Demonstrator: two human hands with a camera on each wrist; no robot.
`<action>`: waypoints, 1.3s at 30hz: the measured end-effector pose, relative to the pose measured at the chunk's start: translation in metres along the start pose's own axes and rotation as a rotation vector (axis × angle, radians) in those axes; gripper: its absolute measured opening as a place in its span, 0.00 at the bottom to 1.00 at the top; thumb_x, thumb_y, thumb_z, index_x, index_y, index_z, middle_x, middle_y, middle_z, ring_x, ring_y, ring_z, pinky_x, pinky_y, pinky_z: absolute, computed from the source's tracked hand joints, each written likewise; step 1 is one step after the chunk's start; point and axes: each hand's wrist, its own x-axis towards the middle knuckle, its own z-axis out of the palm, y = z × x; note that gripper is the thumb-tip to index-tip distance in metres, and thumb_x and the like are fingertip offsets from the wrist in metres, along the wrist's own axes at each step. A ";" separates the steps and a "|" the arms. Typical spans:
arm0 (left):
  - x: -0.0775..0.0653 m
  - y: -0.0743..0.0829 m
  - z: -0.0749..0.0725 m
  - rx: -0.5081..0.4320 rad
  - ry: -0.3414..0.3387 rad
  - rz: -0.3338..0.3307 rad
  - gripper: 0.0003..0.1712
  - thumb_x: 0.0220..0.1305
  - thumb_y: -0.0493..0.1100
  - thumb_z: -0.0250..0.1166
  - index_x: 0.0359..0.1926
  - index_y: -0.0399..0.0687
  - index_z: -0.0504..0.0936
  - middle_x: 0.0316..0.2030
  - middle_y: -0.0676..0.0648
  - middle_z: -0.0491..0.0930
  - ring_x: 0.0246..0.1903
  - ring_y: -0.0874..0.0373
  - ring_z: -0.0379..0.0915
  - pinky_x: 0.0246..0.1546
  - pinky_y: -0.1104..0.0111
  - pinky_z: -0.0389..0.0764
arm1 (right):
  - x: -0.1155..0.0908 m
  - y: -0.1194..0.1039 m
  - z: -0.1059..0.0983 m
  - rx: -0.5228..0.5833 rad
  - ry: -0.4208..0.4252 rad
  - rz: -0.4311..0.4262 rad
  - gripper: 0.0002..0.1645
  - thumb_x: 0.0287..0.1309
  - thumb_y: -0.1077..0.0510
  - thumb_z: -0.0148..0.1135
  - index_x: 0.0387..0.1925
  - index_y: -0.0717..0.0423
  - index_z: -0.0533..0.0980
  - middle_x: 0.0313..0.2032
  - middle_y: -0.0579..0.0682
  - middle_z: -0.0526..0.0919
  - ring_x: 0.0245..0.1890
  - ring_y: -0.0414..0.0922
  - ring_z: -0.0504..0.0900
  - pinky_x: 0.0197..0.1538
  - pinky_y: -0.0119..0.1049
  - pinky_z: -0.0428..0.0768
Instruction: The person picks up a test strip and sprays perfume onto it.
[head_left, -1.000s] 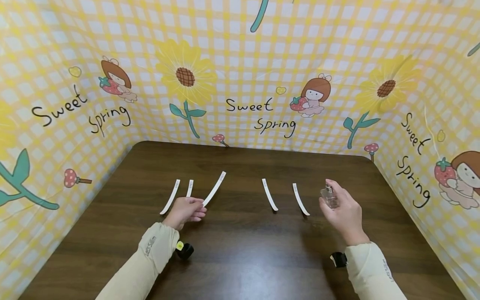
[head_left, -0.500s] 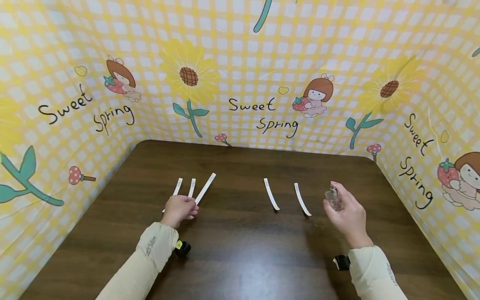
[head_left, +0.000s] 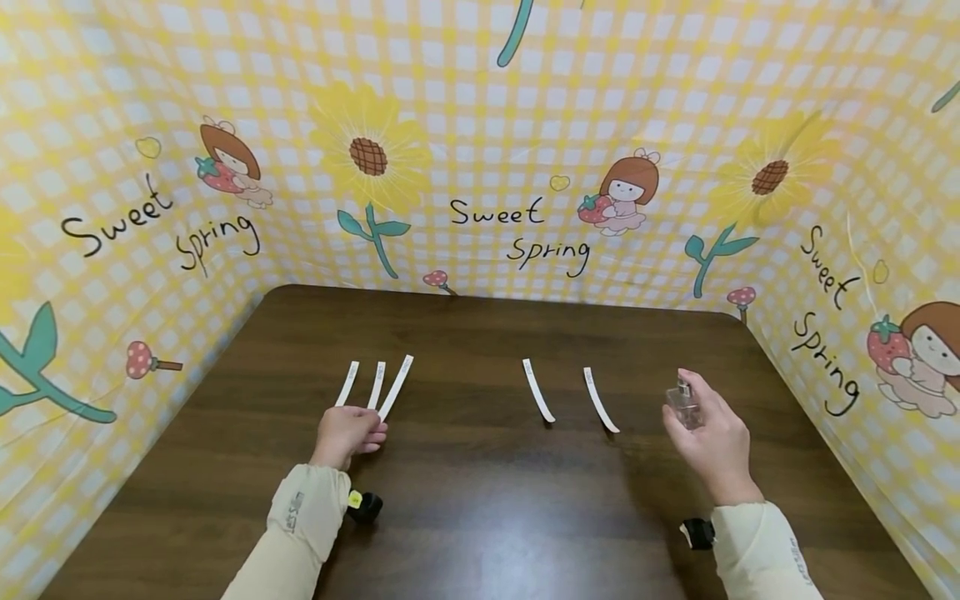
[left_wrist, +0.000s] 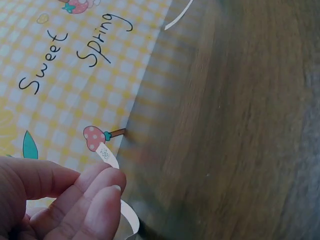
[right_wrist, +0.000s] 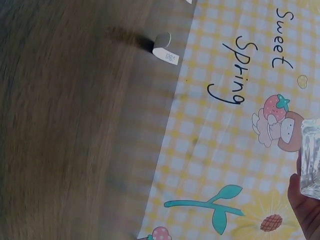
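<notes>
My left hand point(head_left: 347, 435) pinches the near end of a white paper scent strip point(head_left: 397, 385), which slants away to the right. Two similar strips lie just left of it, a middle strip point(head_left: 377, 385) and an outer strip point(head_left: 347, 383); the hand hides their near ends. In the left wrist view a labelled strip end point(left_wrist: 106, 154) shows beyond the fingers point(left_wrist: 102, 212). On the right, my right hand point(head_left: 716, 450) holds a clear glass perfume spray bottle point(head_left: 682, 408) upright, index finger at its top. Only part of the bottle point(right_wrist: 311, 160) enters the right wrist view.
Two more curved strips, one nearer the middle point(head_left: 537, 390) and one further right point(head_left: 600, 398), lie between the hands. A yellow checked cloth point(head_left: 495, 150) stands along the back and sides of the dark wooden table point(head_left: 480, 500).
My left hand has moved left with its strip, bringing it close beside the two left strips. My right hand has shifted right and slightly nearer with the perfume bottle.
</notes>
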 end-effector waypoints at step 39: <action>-0.009 -0.003 0.014 -0.036 -0.022 -0.005 0.19 0.63 0.30 0.52 0.50 0.15 0.70 0.24 0.42 0.83 0.20 0.63 0.78 0.22 0.73 0.81 | 0.010 -0.001 -0.001 -0.021 0.073 -0.040 0.28 0.53 0.44 0.54 0.51 0.58 0.75 0.25 0.59 0.78 0.18 0.54 0.75 0.17 0.54 0.70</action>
